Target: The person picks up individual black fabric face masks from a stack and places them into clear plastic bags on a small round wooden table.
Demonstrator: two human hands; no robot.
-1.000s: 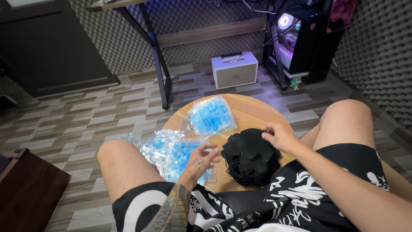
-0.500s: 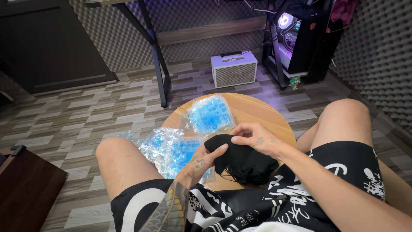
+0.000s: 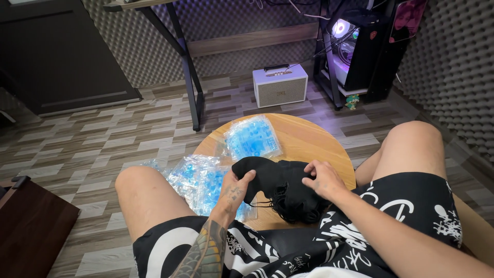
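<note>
**Head view: both hands on the black bundle, clear packs waiting**

Largest first. I see the round wooden table (image 3: 309, 139) set between the person's bare knees, its far half showing bare wood. Beyond it, on the patterned floor, stands a small white speaker (image 3: 280, 85), with a lit computer case (image 3: 355, 46) to its right.

On the table's left edge lies a heap of clear plastic packs (image 3: 198, 180) with blue contents; one more flat pack (image 3: 252, 136) lies apart, toward the far side.

The black bundle (image 3: 280, 188), seemingly thin black pieces with loose cords, sits at the near edge of the table. The left hand (image 3: 237, 186) pinches its left end, thumb over fingers. The right hand (image 3: 323, 179) rests on its right side, fingers curled and pressed into the fabric.

Progress, my judgement: the black pieces are bunched together, none visibly inside a pack, so sorting looks barely started.
</note>
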